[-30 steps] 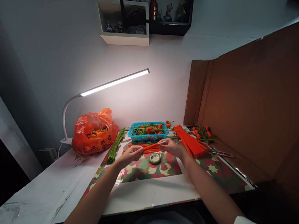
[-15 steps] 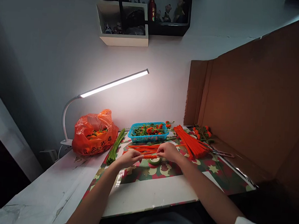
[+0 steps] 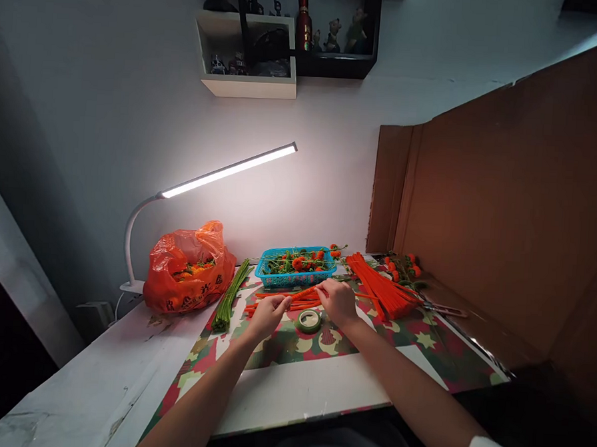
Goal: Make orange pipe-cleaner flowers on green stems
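Note:
An orange coiled pipe cleaner point(image 3: 303, 294) is stretched between my hands, its right end higher than its left. My left hand point(image 3: 269, 315) pinches the left end, fingers closed. At the other end my right hand point(image 3: 338, 300) is closed in a pinch, fingertips partly hidden. Several straight orange pipe cleaners point(image 3: 269, 295) lie on the table just behind my hands. A roll of green tape point(image 3: 307, 329) rests flat on the patterned sheet point(image 3: 342, 342), below and between the hands.
A blue basket point(image 3: 295, 279) of orange pompom flowers stands behind. Left are a green stem bundle point(image 3: 230, 297), an orange plastic bag point(image 3: 189, 291) and a lit lamp point(image 3: 231, 173). Right are a large orange bundle point(image 3: 382, 288), scissors point(image 3: 449, 310) and a cardboard wall point(image 3: 504, 214).
Both hands have moved slightly up and to the right. The coiled pipe cleaner went from nearly level to slanting up rightward, and the tape roll is now uncovered.

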### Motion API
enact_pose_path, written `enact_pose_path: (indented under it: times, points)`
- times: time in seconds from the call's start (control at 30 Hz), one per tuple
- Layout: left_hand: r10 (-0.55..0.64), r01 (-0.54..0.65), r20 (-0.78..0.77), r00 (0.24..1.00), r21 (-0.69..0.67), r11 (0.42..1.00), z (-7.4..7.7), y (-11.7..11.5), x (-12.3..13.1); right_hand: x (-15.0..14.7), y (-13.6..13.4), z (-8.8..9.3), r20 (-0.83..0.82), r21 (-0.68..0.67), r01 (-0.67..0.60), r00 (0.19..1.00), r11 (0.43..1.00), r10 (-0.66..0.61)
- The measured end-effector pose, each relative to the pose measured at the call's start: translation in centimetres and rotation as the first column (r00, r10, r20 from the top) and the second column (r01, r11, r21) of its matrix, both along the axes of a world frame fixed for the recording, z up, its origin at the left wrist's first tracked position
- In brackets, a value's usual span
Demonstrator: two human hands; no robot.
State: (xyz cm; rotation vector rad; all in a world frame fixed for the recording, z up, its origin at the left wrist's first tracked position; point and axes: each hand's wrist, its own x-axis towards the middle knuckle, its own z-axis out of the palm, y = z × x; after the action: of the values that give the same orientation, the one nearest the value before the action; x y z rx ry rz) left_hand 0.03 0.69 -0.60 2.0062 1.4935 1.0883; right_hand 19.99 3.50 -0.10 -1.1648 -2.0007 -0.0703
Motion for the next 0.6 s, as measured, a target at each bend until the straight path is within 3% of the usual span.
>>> enact_pose_path:
  times: [0.17, 0.27, 0.33, 0.4, 0.43, 0.5, 0.6]
  points:
    - [0.032, -0.026, 0.225, 0.974, -0.031, 0.999, -0.3, 0.3, -0.1, -0.5, -0.2, 0.0, -0.339, -0.032, -0.163, 0.93, 0.986, 0.143]
    - [-0.018, 0.092, 0.422, 0.907, -0.155, 0.984, 0.0, 0.2, -0.6, -0.4, 0.2, 0.4, -0.544, -0.137, -0.326, 0.814, 0.935, 0.204]
    - [-0.129, 0.261, 0.52, 0.844, -0.19, 0.946, 0.3, 0.1, -1.0, 0.0, 0.7, 0.8, -0.665, -0.236, -0.491, 0.711, 0.839, 0.229]
    - [-0.219, 0.377, 0.548, 0.807, -0.193, 0.906, 0.7, -0.1, -1.5, 0.6, 1.2, 1.2, -0.714, -0.318, -0.663, 0.638, 0.678, 0.289]
    - [-0.253, 0.411, 0.537, 0.805, -0.197, 0.89, 0.9, -0.2, -1.7, 1.0, 1.5, 1.4, -0.718, -0.354, -0.702, 0.627, 0.618, 0.301]
    - [-0.302, 0.446, 0.475, 0.827, -0.227, 0.866, 1.3, -0.5, -2.1, 1.8, 2.0, 1.5, -0.7, -0.404, -0.71, 0.646, 0.577, 0.305]
    - [-0.353, 0.448, 0.323, 0.878, -0.298, 0.843, 1.9, -1.0, -2.5, 2.7, 2.5, 1.3, -0.619, -0.491, -0.649, 0.729, 0.581, 0.291]
